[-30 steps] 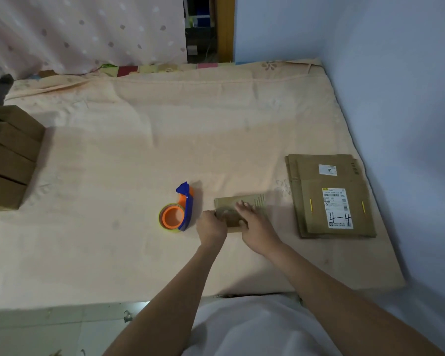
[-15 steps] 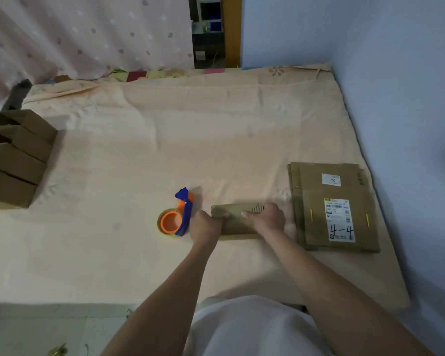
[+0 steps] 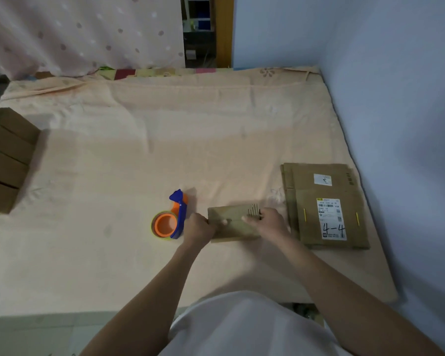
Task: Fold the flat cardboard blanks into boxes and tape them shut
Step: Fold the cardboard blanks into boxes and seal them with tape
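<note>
A small brown cardboard box (image 3: 233, 228) lies on the peach sheet in front of me. My left hand (image 3: 199, 228) grips its left end, thumb on top. My right hand (image 3: 266, 222) holds its right end, fingers curled over the top near a printed barcode. Just left of my left hand sits a tape dispenser (image 3: 170, 219) with an orange core and blue handle. A stack of flat cardboard blanks (image 3: 324, 204) with a white label marked "4-4" lies to the right of the box.
The peach sheet covers a bed (image 3: 165, 140) that reaches the blue wall (image 3: 396, 124) on the right. Several folded brown boxes (image 3: 5, 158) stand in a row at the left edge. A dotted curtain (image 3: 75, 34) hangs behind.
My right hand slid from the middle of the box top to its right end. My left hand stayed on the left end. The box now lies squarer to me.
</note>
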Demonstrator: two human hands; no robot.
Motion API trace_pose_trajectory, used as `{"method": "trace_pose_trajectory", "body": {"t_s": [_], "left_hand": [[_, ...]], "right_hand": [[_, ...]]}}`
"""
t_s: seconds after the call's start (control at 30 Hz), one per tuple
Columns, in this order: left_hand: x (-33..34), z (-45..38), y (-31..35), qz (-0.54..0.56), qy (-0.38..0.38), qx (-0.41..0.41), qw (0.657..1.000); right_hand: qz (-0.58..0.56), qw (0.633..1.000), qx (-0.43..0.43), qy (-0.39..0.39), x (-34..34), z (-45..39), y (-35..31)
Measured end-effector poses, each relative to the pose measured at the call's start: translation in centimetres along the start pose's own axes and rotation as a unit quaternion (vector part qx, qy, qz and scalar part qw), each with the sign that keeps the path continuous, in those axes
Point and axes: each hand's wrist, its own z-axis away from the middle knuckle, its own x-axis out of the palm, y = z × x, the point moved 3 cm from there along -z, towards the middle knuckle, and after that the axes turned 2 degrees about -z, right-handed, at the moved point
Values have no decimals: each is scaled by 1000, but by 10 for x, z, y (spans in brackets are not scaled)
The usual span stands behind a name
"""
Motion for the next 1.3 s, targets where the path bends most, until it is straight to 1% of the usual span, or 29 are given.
{"method": "trace_pose_trajectory", "body": {"t_s": [0.07, 0.13, 0.2, 0.3, 0.33, 0.4, 0.47, 0.5, 0.53, 0.57, 0.6, 0.63, 0.67, 0.7, 0.77, 0.83, 0.87, 0.9, 0.93, 0.97, 1.0, 1.07, 1.2, 1.3], "left_hand": [[2, 1, -2, 12, -1, 6, 1000], [-2, 1, -5, 49, -12, 1, 999], [-7, 0, -8, 69, -24, -7, 997], [-5, 1, -10, 86, -29, -24, 996], [-3, 3, -10, 94, -26, -30, 995], [1, 7, -9, 120, -10, -52, 991], [5, 11, -9, 169, 7, -97, 981], [9, 14, -10, 204, -5, -139, 969], [13, 17, -11, 248, -40, -192, 949], [17, 22, -10, 306, -91, -242, 916], [20, 25, -8, 361, -136, -274, 881], [24, 28, -5, 400, -167, -289, 853], [26, 30, -2, 428, -189, -293, 834], [27, 30, 0, 449, -200, -290, 821], [29, 27, 4, 490, -200, -265, 806], [28, 20, 6, 520, -194, -241, 796], [27, 15, 6, 525, -187, -229, 798], [24, 9, 7, 521, -180, -211, 807], [20, 4, 9, 520, -174, -192, 814], [18, -2, 10, 511, -171, -180, 823], [16, -8, 12, 501, -171, -171, 831], [11, -19, 21, 461, -180, -158, 855], [1, -37, 42, 341, -200, -118, 911], [-9, -45, 53, 269, -208, -105, 935]], "right_hand": [[24, 1000, -11, 8, 0, 0, 2], [39, 999, 2, 10, -3, -2, 4], [31, 999, 22, -6, -5, -7, 11], [-12, 999, 42, -26, -6, -9, 19], [-3, 998, 48, -27, -6, -7, 16], [59, 997, 32, -28, -9, -4, 2], [137, 990, -14, -22, -10, -3, -23], [149, 988, -39, -24, -9, -4, -35], [158, 985, -64, -34, -7, -6, -47], [169, 980, -90, -45, -4, -9, -58], [186, 974, -109, -63, 0, -12, -68], [211, 967, -112, -85, 5, -16, -75], [237, 960, -105, -109, 9, -19, -80], [262, 953, -87, -127, 12, -22, -83], [291, 944, -56, -147, 15, -24, -87], [288, 945, -29, -153, 16, -29, -87], [271, 951, -11, -150, 14, -30, -85], [237, 961, 10, -142, 10, -31, -84], [184, 973, 41, -135, 7, -33, -80], [110, 982, 84, -129, 4, -34, -74], [23, 983, 129, -128, 3, -34, -67], [-125, 967, 185, -123, 4, -33, -52], [-310, 918, 224, -102, 5, -17, -35], [-423, 871, 234, -84, 10, -9, -23]]}}
